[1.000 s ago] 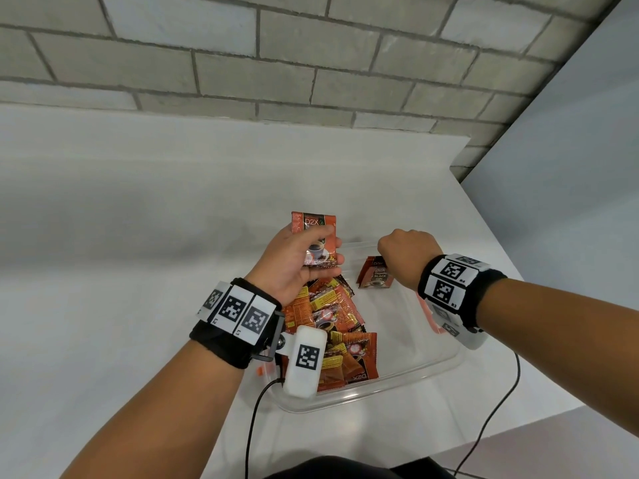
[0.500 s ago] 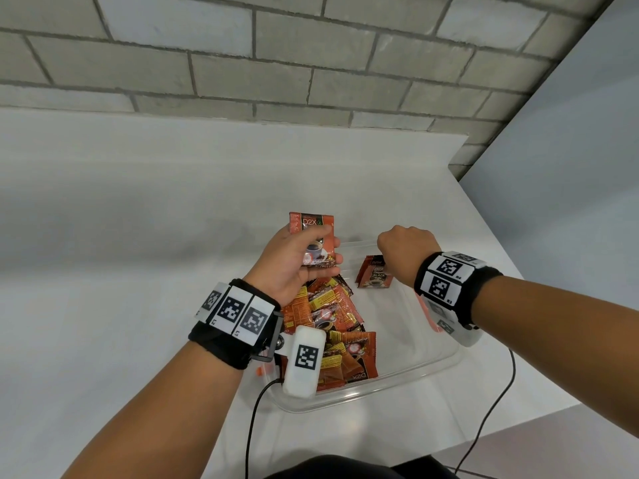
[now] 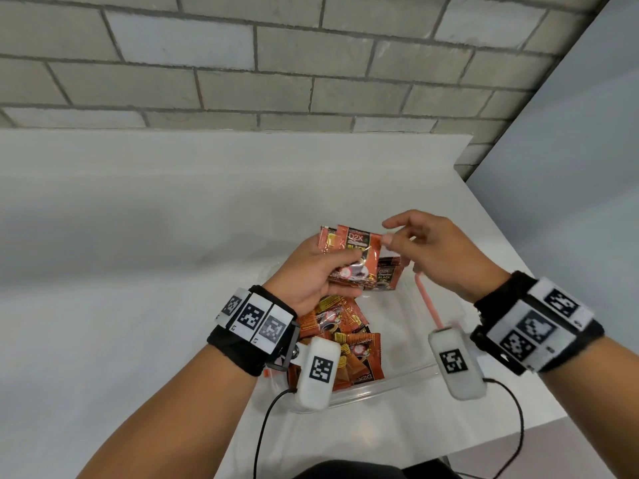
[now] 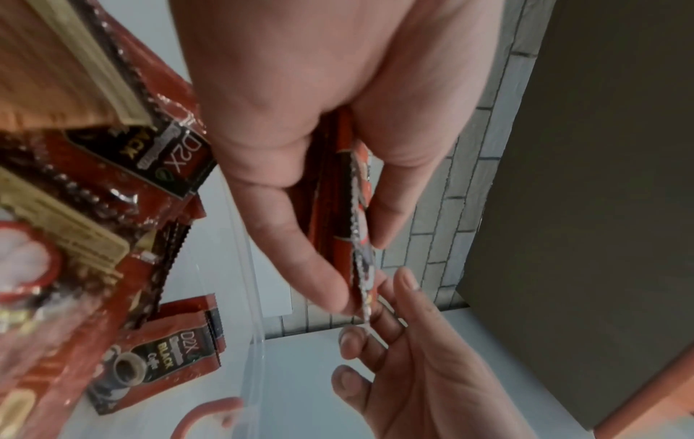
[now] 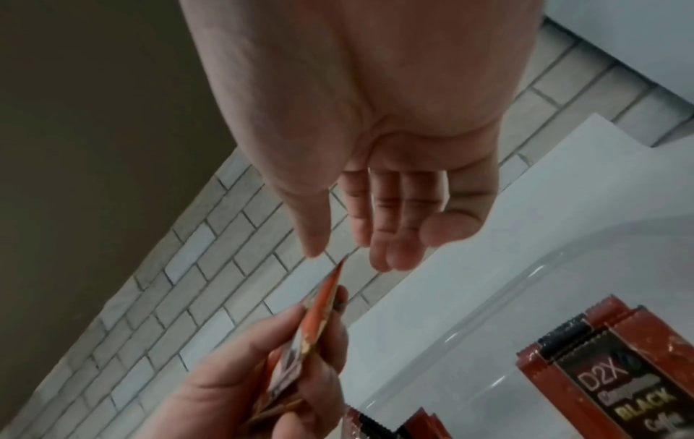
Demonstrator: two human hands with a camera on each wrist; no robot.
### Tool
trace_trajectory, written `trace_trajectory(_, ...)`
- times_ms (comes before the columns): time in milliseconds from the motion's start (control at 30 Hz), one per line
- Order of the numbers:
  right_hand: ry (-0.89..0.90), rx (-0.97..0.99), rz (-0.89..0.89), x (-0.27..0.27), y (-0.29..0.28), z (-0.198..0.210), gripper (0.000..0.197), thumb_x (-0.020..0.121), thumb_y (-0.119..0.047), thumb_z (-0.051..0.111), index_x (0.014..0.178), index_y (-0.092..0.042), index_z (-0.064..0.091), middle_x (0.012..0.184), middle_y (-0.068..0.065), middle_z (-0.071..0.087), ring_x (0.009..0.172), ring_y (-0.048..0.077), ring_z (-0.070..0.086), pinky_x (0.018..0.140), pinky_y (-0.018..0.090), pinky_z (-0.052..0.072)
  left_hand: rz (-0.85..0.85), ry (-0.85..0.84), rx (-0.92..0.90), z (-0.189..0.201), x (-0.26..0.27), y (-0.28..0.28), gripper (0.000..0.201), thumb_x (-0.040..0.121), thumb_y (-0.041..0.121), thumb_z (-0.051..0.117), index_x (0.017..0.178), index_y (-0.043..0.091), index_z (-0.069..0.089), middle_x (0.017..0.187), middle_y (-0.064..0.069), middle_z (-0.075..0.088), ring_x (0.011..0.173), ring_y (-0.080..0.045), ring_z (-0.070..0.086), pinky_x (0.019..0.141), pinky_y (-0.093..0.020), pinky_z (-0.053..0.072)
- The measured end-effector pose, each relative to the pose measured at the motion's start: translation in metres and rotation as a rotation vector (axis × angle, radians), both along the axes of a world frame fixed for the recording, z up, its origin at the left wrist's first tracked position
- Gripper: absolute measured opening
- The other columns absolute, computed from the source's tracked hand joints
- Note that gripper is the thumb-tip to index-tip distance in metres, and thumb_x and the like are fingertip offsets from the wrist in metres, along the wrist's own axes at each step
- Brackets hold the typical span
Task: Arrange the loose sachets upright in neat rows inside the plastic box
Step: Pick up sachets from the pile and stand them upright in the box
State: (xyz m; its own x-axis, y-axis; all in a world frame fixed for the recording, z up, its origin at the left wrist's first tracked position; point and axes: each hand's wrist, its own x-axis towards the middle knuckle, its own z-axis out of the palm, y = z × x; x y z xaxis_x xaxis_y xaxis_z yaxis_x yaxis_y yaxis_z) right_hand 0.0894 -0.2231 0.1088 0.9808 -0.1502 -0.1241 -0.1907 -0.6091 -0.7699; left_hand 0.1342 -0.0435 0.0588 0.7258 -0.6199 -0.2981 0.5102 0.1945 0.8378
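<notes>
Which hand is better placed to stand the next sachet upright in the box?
Right hand, probably: it is open and empty at the corner of the sachets that the left hand grips above the plastic box.

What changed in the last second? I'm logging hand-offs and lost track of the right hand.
The right hand rose out of the plastic box, leaving the sachet it was at inside, and now reaches open toward the sachets in the left hand. The left hand's grip and the loose pile are unchanged.
</notes>
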Motion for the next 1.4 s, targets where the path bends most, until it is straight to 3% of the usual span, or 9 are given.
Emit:
trace_trajectory(167, -0.029, 0.036, 0.007, -0.013, -0.003, -0.006, 0.021, 0.086, -0.022, 0.067, 0.107, -0.022, 0.064, 0.087, -0.001, 0.068, 0.070, 0.016, 0.065, 0.053, 0.013, 0.045, -0.071, -0.079, 0.056, 0.000, -0.007, -0.009, 0.016, 0.088, 0.008, 0.063, 0.104, 0.012, 0.062, 0.091, -0.009, 0.070, 0.076, -0.020, 0.068, 0.052, -0.025, 0.055)
trace_trajectory(400, 0.062, 0.011, 0.133, -0.012, -0.013, 0.009, 0.029, 0.085, -0.015, 0.069, 0.110, -0.029, 0.062, 0.087, -0.004, 0.067, 0.067, 0.009, 0.060, 0.058, 0.014, 0.044, -0.114, -0.140, 0.102, -0.002, -0.010, -0.014, 0.016, 0.086, 0.005, 0.065, 0.100, 0.012, 0.063, 0.083, -0.006, 0.069, 0.066, -0.012, 0.066, 0.049, -0.022, 0.051)
trace_trajectory(567, 0.097, -0.068, 0.194, -0.005, -0.020, 0.020, 0.014, 0.086, -0.010, 0.067, 0.093, -0.022, 0.068, 0.076, -0.008, 0.066, 0.062, 0.001, 0.059, 0.060, 0.019, 0.049, -0.056, -0.136, 0.090, 0.000, -0.007, -0.011, 0.024, 0.080, 0.019, 0.069, 0.103, 0.017, 0.061, 0.085, -0.003, 0.071, 0.073, -0.013, 0.067, 0.056, -0.025, 0.053)
trace_trajectory(700, 0.121, -0.375, 0.168, 0.006, -0.035, 0.015, 0.004, 0.085, -0.016, 0.067, 0.085, -0.020, 0.065, 0.080, -0.007, 0.066, 0.065, 0.000, 0.056, 0.059, 0.014, 0.041, 0.084, -0.078, 0.081, 0.000, 0.004, -0.001, 0.025, 0.084, 0.025, 0.066, 0.106, 0.015, 0.058, 0.087, -0.006, 0.067, 0.068, -0.016, 0.065, 0.060, -0.029, 0.051)
trace_trajectory(867, 0.293, -0.709, 0.270, 0.023, -0.035, -0.009, 0.003, 0.083, -0.018, 0.065, 0.081, -0.020, 0.064, 0.084, -0.003, 0.066, 0.080, 0.017, 0.061, 0.072, 0.030, 0.050, 0.096, -0.079, 0.063, -0.004, 0.009, 0.003, 0.019, 0.086, 0.018, 0.066, 0.104, 0.015, 0.058, 0.086, -0.005, 0.066, 0.069, -0.016, 0.065, 0.059, -0.028, 0.050)
trace_trajectory(967, 0.372, -0.817, 0.366, 0.032, -0.029, -0.020, 0.008, 0.079, -0.015, 0.069, 0.076, -0.020, 0.063, 0.077, -0.003, 0.062, 0.076, 0.019, 0.060, 0.065, 0.030, 0.050, 0.076, -0.101, 0.060, -0.006, 0.009, 0.002, 0.023, 0.084, 0.016, 0.068, 0.105, 0.014, 0.058, 0.087, -0.005, 0.067, 0.071, -0.016, 0.065, 0.059, -0.026, 0.050)
trace_trajectory(1100, 0.423, -0.955, 0.429, 0.040, -0.020, -0.035, 0.014, 0.079, -0.011, 0.064, 0.072, -0.021, 0.057, 0.073, -0.001, 0.056, 0.072, 0.021, 0.056, 0.050, 0.021, 0.033, 0.083, -0.094, 0.036, -0.008, 0.010, 0.003, 0.024, 0.084, 0.014, 0.068, 0.105, 0.013, 0.057, 0.086, -0.005, 0.066, 0.071, -0.017, 0.065, 0.058, -0.025, 0.050)
trace_trajectory(1200, 0.429, -1.027, 0.427, 0.044, -0.018, -0.044, 0.004, 0.080, -0.009, 0.061, 0.080, -0.011, 0.064, 0.078, 0.004, 0.057, 0.070, 0.023, 0.056, 0.048, 0.019, 0.030, 0.088, -0.094, 0.023, -0.009, 0.011, 0.005, 0.021, 0.085, 0.013, 0.068, 0.103, 0.012, 0.057, 0.086, -0.005, 0.066, 0.071, -0.018, 0.065, 0.056, -0.024, 0.049)
trace_trajectory(1400, 0.449, -1.060, 0.427, 0.048, -0.019, -0.053, 0.013, 0.081, -0.012, 0.063, 0.092, -0.008, 0.068, 0.090, 0.010, 0.066, 0.072, 0.025, 0.059, 0.050, 0.021, 0.034, 0.102, -0.085, 0.014, -0.010, 0.014, 0.010, 0.017, 0.086, 0.013, 0.067, 0.101, 0.012, 0.058, 0.085, -0.005, 0.066, 0.070, -0.017, 0.065, 0.056, -0.025, 0.048)
